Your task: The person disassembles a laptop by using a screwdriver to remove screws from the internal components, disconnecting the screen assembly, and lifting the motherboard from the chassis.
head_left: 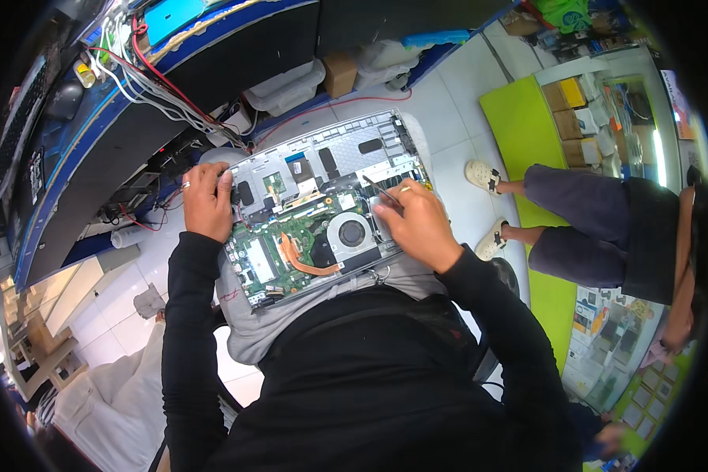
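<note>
Across my lap lies an opened laptop (295,236), its green circuit board, copper heat pipe (299,256) and round fan (350,232) bare. A grey inner panel (338,157) with a ribbon cable forms its far half. My left hand (208,200) grips the left edge, thumb on top and the other fingers partly hidden. Over the right side, beyond the fan, my right hand (417,224) pinches a slim dark tool (381,189). The tool points away to the left, its tip close above the laptop; whether it touches cannot be told.
A blue-edged counter (118,118) with cables (145,90) curves along the left. White plastic bins (291,90) and a cardboard box (340,75) stand beyond the laptop. At right, a person (606,228) is beside a green-edged glass display case (527,118). Another person's light trousers (114,393) show lower left.
</note>
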Demonstrator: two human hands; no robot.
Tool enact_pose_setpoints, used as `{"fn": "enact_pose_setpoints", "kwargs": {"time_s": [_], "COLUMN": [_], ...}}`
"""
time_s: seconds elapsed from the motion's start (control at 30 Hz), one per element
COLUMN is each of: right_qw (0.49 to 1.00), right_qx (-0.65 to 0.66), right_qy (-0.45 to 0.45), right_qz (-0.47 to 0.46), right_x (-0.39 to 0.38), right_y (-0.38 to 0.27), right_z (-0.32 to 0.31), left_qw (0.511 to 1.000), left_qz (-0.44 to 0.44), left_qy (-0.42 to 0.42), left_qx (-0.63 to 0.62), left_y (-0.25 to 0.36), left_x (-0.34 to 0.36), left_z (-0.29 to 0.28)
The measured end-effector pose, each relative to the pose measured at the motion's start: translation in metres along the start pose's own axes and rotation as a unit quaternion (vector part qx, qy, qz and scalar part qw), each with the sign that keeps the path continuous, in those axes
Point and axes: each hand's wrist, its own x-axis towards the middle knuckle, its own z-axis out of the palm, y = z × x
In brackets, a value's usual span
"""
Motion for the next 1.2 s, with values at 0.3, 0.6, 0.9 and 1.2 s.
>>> {"fn": "enact_pose_setpoints", "kwargs": {"time_s": [0.3, 0.6, 0.9, 1.2], "right_qw": [0.995, 0.982, 0.99, 0.993], "right_qx": [-0.067, -0.041, 0.011, 0.014], "right_qy": [-0.077, -0.17, -0.136, -0.104], "right_qz": [-0.004, -0.068, -0.036, -0.059], "right_x": [0.022, 0.042, 0.034, 0.021], "right_y": [-0.01, -0.009, -0.008, -0.011], "right_z": [0.016, 0.001, 0.006, 0.007], "left_qw": [1.0, 1.0, 1.0, 1.0], "left_qz": [0.006, 0.003, 0.011, -0.002], "left_qy": [0.008, 0.001, 0.015, 0.007], "left_qx": [0.002, 0.008, 0.011, 0.006], "left_y": [0.0, -0.001, 0.0, 0.001], "left_x": [-0.002, -0.001, -0.002, -0.001], "left_z": [0.001, 0.001, 0.001, 0.0]}}
